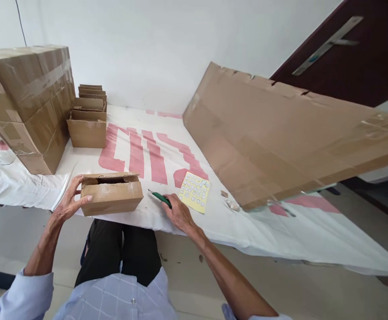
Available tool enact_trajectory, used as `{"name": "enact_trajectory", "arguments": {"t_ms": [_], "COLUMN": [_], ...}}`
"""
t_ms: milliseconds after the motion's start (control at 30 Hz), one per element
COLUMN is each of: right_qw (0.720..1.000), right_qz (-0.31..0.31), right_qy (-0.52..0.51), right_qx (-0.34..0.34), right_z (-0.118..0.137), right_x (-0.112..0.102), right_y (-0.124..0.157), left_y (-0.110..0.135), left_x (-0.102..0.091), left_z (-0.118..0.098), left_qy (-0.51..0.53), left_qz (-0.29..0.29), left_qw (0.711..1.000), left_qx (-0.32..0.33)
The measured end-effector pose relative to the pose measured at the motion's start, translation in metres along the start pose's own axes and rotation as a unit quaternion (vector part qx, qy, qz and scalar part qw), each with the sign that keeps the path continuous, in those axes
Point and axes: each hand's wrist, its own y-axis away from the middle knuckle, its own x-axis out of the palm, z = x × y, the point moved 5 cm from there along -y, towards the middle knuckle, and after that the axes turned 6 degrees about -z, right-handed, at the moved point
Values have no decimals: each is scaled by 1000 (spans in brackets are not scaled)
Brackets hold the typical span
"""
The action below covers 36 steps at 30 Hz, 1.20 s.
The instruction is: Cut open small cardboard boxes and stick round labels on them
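A small brown cardboard box [114, 199] lies near the table's front edge, its top flaps parted by a dark gap. My left hand [71, 199] grips the box's left end, thumb on the near side and fingers behind. To the right of the box, my right hand [178, 212] is closed around a green-handled utility knife [161, 197]. The knife's tip points left toward the box, apart from it. Just beyond my right hand lies a yellow sheet [198, 189] with rows of small pale pieces on it.
Tall taped cartons [43, 89] stand at the left, with a row of open small boxes [87, 133] beside them. A large cardboard panel [280, 142] leans along the right. Small items [233, 205] lie near its foot. White cloth with red print [155, 155] covers the table.
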Motion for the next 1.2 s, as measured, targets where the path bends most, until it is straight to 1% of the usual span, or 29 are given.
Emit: {"name": "enact_trajectory", "arguments": {"t_ms": [33, 67, 133, 200, 267, 333, 367, 433, 533, 633, 733, 900, 1067, 1200], "right_qw": [1000, 999, 994, 983, 974, 968, 965, 959, 951, 951, 949, 945, 943, 933], "right_qz": [-12, -29, -70, -97, -85, -57, -37, 5, 49, 44, 13, -60, -100, -148], "right_qy": [-11, -29, -80, -132, -160, -164, -163, -161, -165, -169, -159, -105, -29, 4], "right_qx": [-4, -12, -39, -78, -133, -182, -202, -233, -256, -256, -271, -305, -317, -329], "right_z": [1, 5, 22, 50, 83, 113, 124, 139, 143, 139, 138, 139, 139, 142], "right_x": [5, 5, -6, -23, -36, -43, -43, -39, -29, -25, -24, -22, -15, -18], "right_y": [3, 3, -6, -22, -39, -54, -61, -73, -86, -94, -93, -85, -71, -55], "left_y": [-1, -1, -2, -2, -1, 1, 3, 5, 7, 7, 6, 6, 7, 8], "left_x": [-1, -2, -2, 0, 2, 5, 7, 9, 11, 11, 12, 12, 13, 13], "left_z": [-2, -4, -7, -9, -11, -12, -13, -14, -14, -14, -13, -12, -14, -16], "left_qy": [-7, -14, -23, -26, -28, -30, -31, -33, -35, -34, -33, -31, -39, -38], "left_qz": [1, 1, 3, 5, 6, 11, 14, 17, 11, 6, 3, 0, 1, 0], "left_qw": [1000, 1000, 1000, 1000, 1000, 999, 999, 999, 999, 999, 999, 1000, 999, 999], "left_qx": [-2, -5, -9, -9, -6, -1, 2, 8, 7, -1, -3, -1, -13, -18]}}
